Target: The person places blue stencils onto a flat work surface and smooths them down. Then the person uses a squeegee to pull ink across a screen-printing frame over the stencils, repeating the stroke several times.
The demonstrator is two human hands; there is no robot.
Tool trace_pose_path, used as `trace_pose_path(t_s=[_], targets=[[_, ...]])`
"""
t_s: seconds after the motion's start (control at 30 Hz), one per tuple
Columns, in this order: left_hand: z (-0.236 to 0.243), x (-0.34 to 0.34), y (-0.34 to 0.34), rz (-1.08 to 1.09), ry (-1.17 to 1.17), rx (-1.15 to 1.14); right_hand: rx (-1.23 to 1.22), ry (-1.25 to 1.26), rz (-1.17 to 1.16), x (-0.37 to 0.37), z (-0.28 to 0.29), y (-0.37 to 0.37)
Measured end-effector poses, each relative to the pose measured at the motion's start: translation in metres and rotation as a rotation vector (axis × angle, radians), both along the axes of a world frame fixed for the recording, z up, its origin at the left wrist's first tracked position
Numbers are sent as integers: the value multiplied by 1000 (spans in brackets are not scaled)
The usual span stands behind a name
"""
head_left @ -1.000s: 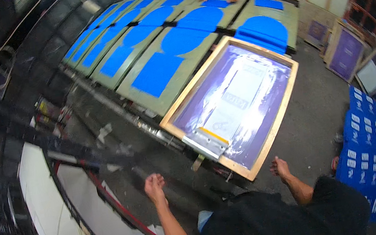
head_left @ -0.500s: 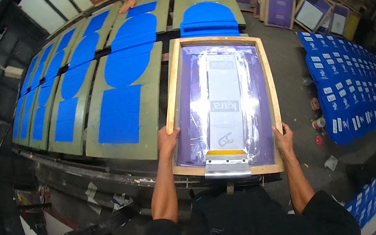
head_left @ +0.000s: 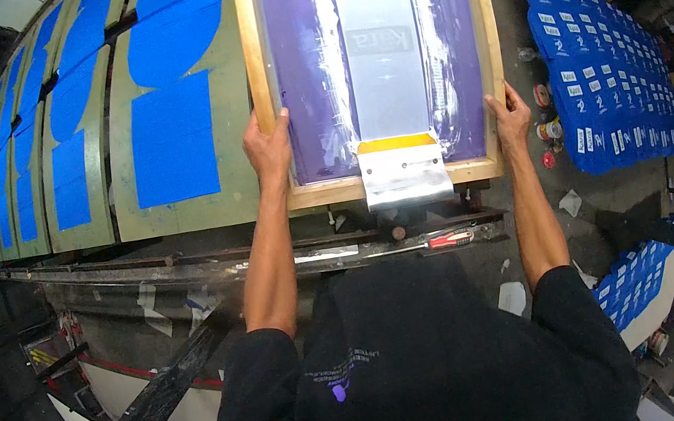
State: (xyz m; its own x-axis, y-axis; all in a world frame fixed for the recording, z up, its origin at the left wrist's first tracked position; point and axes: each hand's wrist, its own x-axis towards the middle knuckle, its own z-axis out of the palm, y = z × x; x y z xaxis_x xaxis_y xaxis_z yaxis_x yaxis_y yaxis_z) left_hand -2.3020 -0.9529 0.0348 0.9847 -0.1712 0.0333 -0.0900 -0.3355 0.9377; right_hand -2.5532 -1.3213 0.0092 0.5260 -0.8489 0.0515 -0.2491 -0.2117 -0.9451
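A wooden-framed printing screen [head_left: 299, 64] with purple mesh lies over the board in front of me. Its pale middle strip carries print shapes, and white ink is smeared along both sides of that strip. Across the near end of the frame rests a squeegee [head_left: 406, 177] with a metal holder and a yellow blade. My left hand [head_left: 269, 150] is closed on the left side rail of the frame, thumb on top. On the opposite rail, my right hand [head_left: 510, 117] grips with its fingers curled round the outer edge. The screen's far end is cut off by the picture.
To the left, greenish boards [head_left: 231, 139] in a row bear blue fabric pieces [head_left: 174, 144]. A red-handled screwdriver [head_left: 449, 239] lies on the ledge before me. Printed blue fabric [head_left: 604, 64] is spread at the right, near small containers [head_left: 549, 130]. A dark beam [head_left: 142, 407] crosses the lower left.
My view has tipped down and turned, so the screen sits higher and straighter in the picture. The other person's hands have left the view. Both my hands keep hold of the frame.
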Motion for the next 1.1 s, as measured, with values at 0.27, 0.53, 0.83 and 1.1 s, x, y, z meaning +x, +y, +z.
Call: trace_pose_path(t_s=[0.27, 0.53, 0.83, 1.1], targets=[[-30, -5, 11, 27, 77, 66, 112, 28, 7, -1, -17, 8], [-45, -3, 9, -20, 102, 95, 34, 154, -43, -17, -40, 7], [-65, 4, 10, -55, -132, 338, 1, 270, -32, -14, -45, 11], [-81, 9, 12, -71, -191, 312, 15, 301, -1, -14, -43, 8]])
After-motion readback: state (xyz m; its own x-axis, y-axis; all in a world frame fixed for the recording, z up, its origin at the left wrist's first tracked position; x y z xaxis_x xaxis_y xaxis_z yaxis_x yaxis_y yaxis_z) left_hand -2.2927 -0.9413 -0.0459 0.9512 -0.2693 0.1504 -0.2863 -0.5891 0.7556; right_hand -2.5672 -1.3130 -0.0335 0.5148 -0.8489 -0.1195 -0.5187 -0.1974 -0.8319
